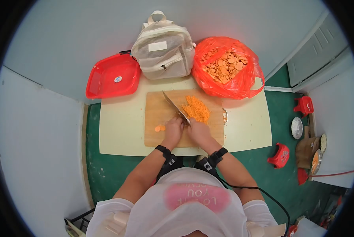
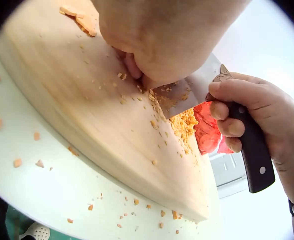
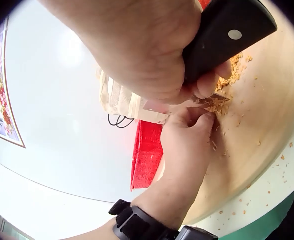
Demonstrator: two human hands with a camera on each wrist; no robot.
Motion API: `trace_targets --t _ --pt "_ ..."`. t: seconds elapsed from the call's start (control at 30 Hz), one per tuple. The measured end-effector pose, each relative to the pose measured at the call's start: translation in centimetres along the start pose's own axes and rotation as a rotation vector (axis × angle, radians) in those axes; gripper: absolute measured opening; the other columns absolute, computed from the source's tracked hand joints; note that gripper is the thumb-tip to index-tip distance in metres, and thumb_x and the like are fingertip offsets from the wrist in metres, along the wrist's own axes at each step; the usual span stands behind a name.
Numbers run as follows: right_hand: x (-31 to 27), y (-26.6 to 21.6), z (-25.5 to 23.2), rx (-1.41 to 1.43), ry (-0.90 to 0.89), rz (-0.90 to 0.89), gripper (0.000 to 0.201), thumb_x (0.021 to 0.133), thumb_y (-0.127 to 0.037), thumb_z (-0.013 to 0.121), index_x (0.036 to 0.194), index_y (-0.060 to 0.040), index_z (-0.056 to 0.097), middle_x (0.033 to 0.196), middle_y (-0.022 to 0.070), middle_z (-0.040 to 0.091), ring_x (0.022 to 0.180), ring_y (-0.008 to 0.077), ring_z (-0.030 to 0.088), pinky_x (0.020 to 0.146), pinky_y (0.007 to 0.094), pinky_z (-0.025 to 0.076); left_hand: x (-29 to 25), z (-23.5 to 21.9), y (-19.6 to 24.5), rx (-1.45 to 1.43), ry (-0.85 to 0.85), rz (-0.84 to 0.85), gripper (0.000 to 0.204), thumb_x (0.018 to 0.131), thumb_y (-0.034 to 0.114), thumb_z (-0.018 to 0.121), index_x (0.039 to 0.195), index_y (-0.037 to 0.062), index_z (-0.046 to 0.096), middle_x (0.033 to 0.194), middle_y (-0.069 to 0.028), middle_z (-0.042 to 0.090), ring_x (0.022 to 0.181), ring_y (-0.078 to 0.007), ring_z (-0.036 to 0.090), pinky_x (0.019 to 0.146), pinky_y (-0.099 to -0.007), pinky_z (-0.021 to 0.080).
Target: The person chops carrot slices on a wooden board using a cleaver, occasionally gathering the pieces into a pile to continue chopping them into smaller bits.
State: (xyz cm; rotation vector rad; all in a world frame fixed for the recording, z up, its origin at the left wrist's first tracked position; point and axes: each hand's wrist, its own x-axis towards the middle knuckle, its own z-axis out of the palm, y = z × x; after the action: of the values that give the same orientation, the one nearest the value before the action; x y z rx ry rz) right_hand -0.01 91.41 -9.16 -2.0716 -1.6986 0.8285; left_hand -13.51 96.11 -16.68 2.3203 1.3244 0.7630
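Note:
The right hand [image 1: 199,131] grips a knife [image 1: 173,104] by its black handle, seen closely in the left wrist view [image 2: 255,150]. Its blade lies slanted over the wooden board [image 1: 155,106], left of a heap of finely chopped orange pieces [image 1: 196,109]. Against the near part of the blade is the left hand [image 1: 173,130], its fingertips curled down at the board among small orange bits, as the right wrist view shows [image 3: 187,145]; what lies beneath them is mostly hidden. A few orange slices [image 1: 159,128] rest left of the left hand.
Behind the board stand a red basin [image 1: 113,79], a pale backpack [image 1: 161,49] and a red bag [image 1: 240,89] full of orange slices. A small round dish [image 1: 225,116] sits at the board's right edge. Scattered crumbs lie on the table [image 2: 107,195]. Red stools [image 1: 280,156] stand on the floor.

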Motion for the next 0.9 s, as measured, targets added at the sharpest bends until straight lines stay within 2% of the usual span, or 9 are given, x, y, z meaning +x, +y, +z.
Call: trace_targets --t 0.17,0.23,0.27,0.37,0.47,0.57,0.77,0.83,0.9 --pt "-0.6 0.4 2.4 0.092 -0.044 -0.035 0.027 0.091 -0.023 0.047 0.094 -0.0017 0.063 0.081 0.0200 0.068 0.075 0.0375 0.067 0.063 0.0478 0.052 -1.4 -0.1 -1.6 -0.104 -0.078 -0.035 0.005 0.078 0.005 0.060 0.080 0.0005 0.057 0.070 -0.0167 0.057 0.068 -0.0345 0.056 0.063 -0.0473 0.042" --pt "-0.5 0.3 3.6 0.171 0.024 -0.031 0.025 0.086 -0.018 0.049 0.084 -0.0004 0.066 0.080 0.0215 0.067 0.077 0.0357 0.067 0.066 0.0462 0.052 -1.7 2.2 -3.8 -0.946 -0.037 -0.605 0.024 0.093 0.019 0.042 0.084 0.0034 0.057 0.083 -0.0081 0.060 0.082 -0.0199 0.057 0.073 -0.0374 0.047" --pt "-1.5 -0.2 1.2 0.238 0.003 -0.066 0.024 0.084 -0.019 0.051 0.083 -0.0009 0.067 0.080 0.0220 0.067 0.077 0.0360 0.067 0.067 0.0461 0.052 -1.2 1.4 -2.6 -1.131 -0.122 -0.678 0.029 0.095 0.026 0.039 0.090 0.0043 0.058 0.094 -0.0071 0.060 0.091 -0.0189 0.057 0.081 -0.0355 0.047" --pt "-2.3 -0.1 0.6 0.430 0.127 -0.037 0.018 0.077 -0.018 0.056 0.078 -0.0040 0.068 0.078 0.0220 0.067 0.075 0.0381 0.066 0.066 0.0470 0.051 -0.8 -0.1 -0.9 -0.848 -0.220 -0.402 0.027 0.096 0.023 0.044 0.097 0.0002 0.059 0.100 -0.0065 0.060 0.090 -0.0159 0.057 0.080 -0.0313 0.048" --pt "-1.8 -0.1 2.1 0.393 0.273 -0.083 0.016 0.069 -0.018 0.063 0.076 -0.0044 0.068 0.075 0.0207 0.066 0.072 0.0394 0.065 0.062 0.0478 0.050 -0.2 0.5 -4.9 -0.567 -0.252 -0.088 0.024 0.098 0.018 0.045 0.103 -0.0008 0.059 0.100 -0.0042 0.059 0.090 -0.0137 0.055 0.078 -0.0301 0.048" --pt "-2.7 -0.4 2.9 0.430 0.404 -0.083 0.019 0.073 -0.018 0.060 0.073 -0.0004 0.065 0.069 0.0216 0.063 0.068 0.0403 0.063 0.059 0.0454 0.049 0.2 -2.1 -2.9 -0.067 -0.277 0.003 0.015 0.090 0.010 0.047 0.095 -0.0023 0.054 0.093 -0.0060 0.051 0.084 -0.0177 0.049 0.077 -0.0301 0.042" --pt "1.4 0.6 7.7 0.314 0.391 -0.174 0.016 0.068 -0.019 0.063 0.070 -0.0045 0.068 0.072 0.0195 0.066 0.069 0.0372 0.065 0.060 0.0470 0.050 1.0 -0.1 -0.6 -0.027 -0.304 0.291 0.011 0.090 0.007 0.047 0.089 -0.0021 0.051 0.089 -0.0049 0.046 0.080 -0.0175 0.044 0.072 -0.0307 0.039" --pt "1.7 0.1 6.4 0.449 0.181 -0.143 0.035 0.076 -0.025 0.068 0.105 -0.0063 0.070 0.100 0.0225 0.067 0.086 0.0330 0.062 0.072 0.0430 0.046 1.6 0.5 -0.3 -0.036 -0.329 0.366 0.010 0.090 0.007 0.047 0.088 -0.0021 0.050 0.087 -0.0046 0.045 0.078 -0.0174 0.043 0.071 -0.0309 0.038" --pt "0.9 0.2 5.0 0.416 0.211 -0.203 0.029 0.077 -0.022 0.067 0.099 -0.0021 0.070 0.095 0.0222 0.067 0.083 0.0343 0.062 0.070 0.0441 0.046 1.8 1.0 0.0 -0.036 -0.354 0.426 0.010 0.091 0.006 0.047 0.086 -0.0020 0.049 0.086 -0.0042 0.043 0.077 -0.0173 0.042 0.070 -0.0311 0.037"
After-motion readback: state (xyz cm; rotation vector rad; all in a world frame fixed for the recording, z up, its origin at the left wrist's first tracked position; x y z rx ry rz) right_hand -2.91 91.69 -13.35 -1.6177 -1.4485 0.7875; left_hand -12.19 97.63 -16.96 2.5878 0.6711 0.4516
